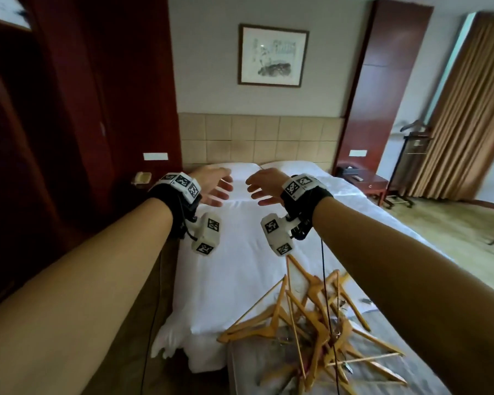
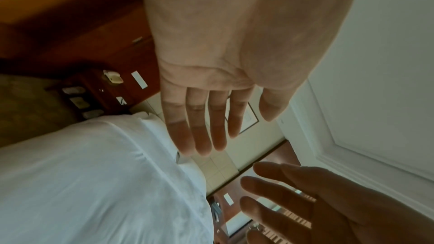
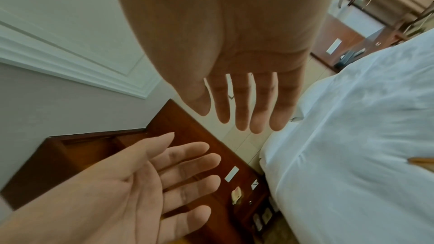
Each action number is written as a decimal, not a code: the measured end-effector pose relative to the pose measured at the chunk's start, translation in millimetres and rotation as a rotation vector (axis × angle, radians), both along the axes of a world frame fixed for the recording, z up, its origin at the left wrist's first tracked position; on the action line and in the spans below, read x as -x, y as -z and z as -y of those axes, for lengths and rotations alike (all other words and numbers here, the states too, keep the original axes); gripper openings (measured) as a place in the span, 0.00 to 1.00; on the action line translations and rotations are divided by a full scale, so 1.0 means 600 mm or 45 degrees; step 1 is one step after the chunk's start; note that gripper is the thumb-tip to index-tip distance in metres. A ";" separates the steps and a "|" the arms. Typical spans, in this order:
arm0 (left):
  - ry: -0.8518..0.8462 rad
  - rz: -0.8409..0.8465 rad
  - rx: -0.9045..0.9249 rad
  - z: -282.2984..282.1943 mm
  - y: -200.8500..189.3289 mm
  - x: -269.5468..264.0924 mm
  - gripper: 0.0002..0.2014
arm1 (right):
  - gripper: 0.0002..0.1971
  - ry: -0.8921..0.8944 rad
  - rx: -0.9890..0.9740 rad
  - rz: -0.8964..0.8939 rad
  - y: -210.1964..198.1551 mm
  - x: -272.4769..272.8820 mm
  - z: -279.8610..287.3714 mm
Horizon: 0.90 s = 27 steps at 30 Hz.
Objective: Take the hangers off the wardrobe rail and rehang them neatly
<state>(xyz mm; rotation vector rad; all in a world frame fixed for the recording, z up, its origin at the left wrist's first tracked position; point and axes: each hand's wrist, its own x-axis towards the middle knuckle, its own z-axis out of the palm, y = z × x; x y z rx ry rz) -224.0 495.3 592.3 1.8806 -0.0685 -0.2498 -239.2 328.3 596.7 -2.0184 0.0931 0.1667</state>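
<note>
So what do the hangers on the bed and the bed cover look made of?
The hangers look like light varnished wood: honey-yellow bars, slightly glossy. Their hooks are too blurred to judge. The bed cover looks like plain white woven cloth, matte, with soft creases.

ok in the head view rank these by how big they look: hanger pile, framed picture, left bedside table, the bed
1. bed, largest by far.
2. hanger pile, though it lies nearest the camera, which inflates it.
3. framed picture, on the far wall.
4. left bedside table, mostly hidden behind the left hand, so only a sliver shows.
</note>
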 end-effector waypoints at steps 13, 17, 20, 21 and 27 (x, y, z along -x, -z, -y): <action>0.380 -0.173 -0.060 0.230 0.104 -0.212 0.18 | 0.10 0.377 0.154 -0.130 0.098 -0.139 0.231; 0.454 -0.192 -0.070 0.290 0.142 -0.242 0.18 | 0.15 0.437 0.162 -0.175 0.139 -0.161 0.293; 0.489 -0.228 -0.064 0.334 0.174 -0.265 0.18 | 0.13 0.460 0.144 -0.230 0.175 -0.176 0.336; 0.494 -0.239 -0.061 0.348 0.186 -0.272 0.18 | 0.13 0.457 0.144 -0.247 0.188 -0.180 0.349; 0.467 -0.362 -0.069 0.426 0.291 -0.308 0.14 | 0.18 0.340 0.100 -0.412 0.294 -0.215 0.437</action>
